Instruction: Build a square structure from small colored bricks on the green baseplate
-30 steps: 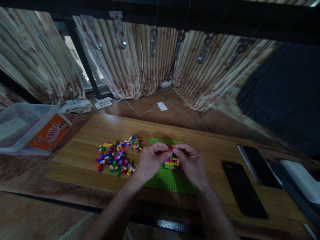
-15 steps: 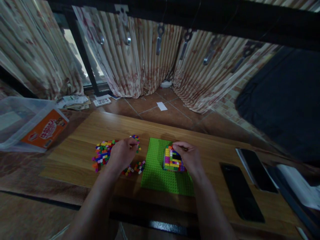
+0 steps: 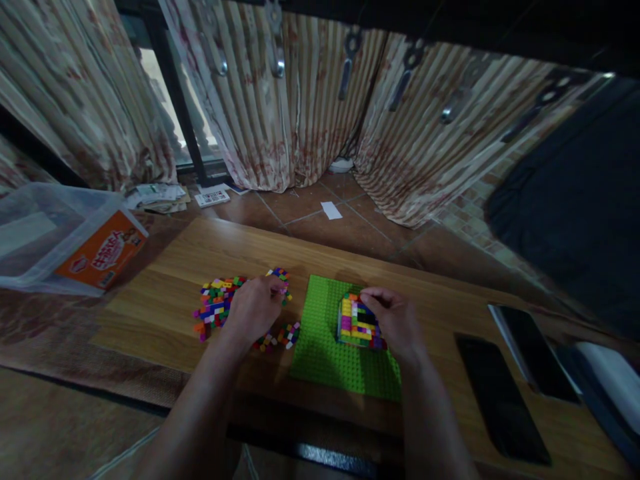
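A green studded baseplate (image 3: pixel 330 353) lies on the wooden board (image 3: pixel 210 247) in front of me. On it stands a small multicoloured brick build (image 3: pixel 356 323). My right hand (image 3: pixel 395 320) rests against the build's far right corner with its fingers curled and pinched on the top edge. My left hand (image 3: pixel 253 308) lies curled over the pile of small loose coloured bricks (image 3: pixel 217 303) to the left of the plate, its fingertips down among them; what they grip, if anything, is hidden.
Two dark phones (image 3: pixel 500 400) (image 3: pixel 537 353) lie on the board at the right. A clear plastic box with an orange label (image 3: pixel 65 240) stands at the left. Striped curtains (image 3: pixel 300 100) hang behind, over a tiled floor with papers (image 3: pixel 155 195).
My left hand left the build, where both hands had been pinching a brick, and moved left onto the loose brick pile. My right hand stayed at the build. The view shifted slightly.
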### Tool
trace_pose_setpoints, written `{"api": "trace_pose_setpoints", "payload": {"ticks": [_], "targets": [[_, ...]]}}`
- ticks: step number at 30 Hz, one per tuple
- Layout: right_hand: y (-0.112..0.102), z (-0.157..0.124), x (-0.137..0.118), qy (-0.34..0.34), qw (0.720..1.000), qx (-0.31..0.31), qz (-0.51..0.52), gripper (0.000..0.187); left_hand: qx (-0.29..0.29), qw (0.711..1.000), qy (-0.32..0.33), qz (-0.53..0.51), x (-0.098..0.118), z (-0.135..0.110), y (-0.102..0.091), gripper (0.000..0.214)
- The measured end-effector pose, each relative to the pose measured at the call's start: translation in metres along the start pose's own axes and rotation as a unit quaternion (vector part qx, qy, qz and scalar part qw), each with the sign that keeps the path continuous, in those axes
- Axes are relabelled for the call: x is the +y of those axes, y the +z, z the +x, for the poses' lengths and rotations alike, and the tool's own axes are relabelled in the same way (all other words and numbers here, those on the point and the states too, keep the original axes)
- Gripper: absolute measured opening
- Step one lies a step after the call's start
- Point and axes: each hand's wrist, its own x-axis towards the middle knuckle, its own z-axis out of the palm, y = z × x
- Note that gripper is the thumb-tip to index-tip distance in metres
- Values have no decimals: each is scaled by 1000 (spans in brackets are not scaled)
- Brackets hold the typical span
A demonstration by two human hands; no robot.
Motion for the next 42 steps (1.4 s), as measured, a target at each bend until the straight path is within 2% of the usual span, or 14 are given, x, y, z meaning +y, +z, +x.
{"api": "trace_pose_setpoints", "payload": {"ticks": [4,10,17,20,25,30,33,35,38,42], "targets": [[1,-1,-1,10,1000,-22,4,22,-6,1000,6,4,-2,0,2,27],[1,-3,-1,60,997,-36,41,23,-2,1000,17,14,-3,-2,4,31],[2,-2,-4,116,990,-32,76,27,-14,1000,9,24,-1,-2,3,35],[3,-2,-5,130,988,-23,82,28,-17,999,25,22,-2,-2,3,36],[1,0,-3,121,989,-38,81,30,-23,998,46,21,-2,-3,3,36],[-1,1,1,81,993,-59,65,28,-23,997,52,49,3,-5,-1,31],[-2,-2,4,77,990,-70,94,29,-23,996,58,65,5,-5,0,29],[-3,-5,7,80,986,-56,134,34,-21,995,66,75,5,-5,1,28],[-8,-8,9,65,981,16,183,32,-15,995,69,76,4,-3,1,24],[-15,-13,5,4,978,101,185,21,6,998,64,-6,6,-2,-3,19]]}}
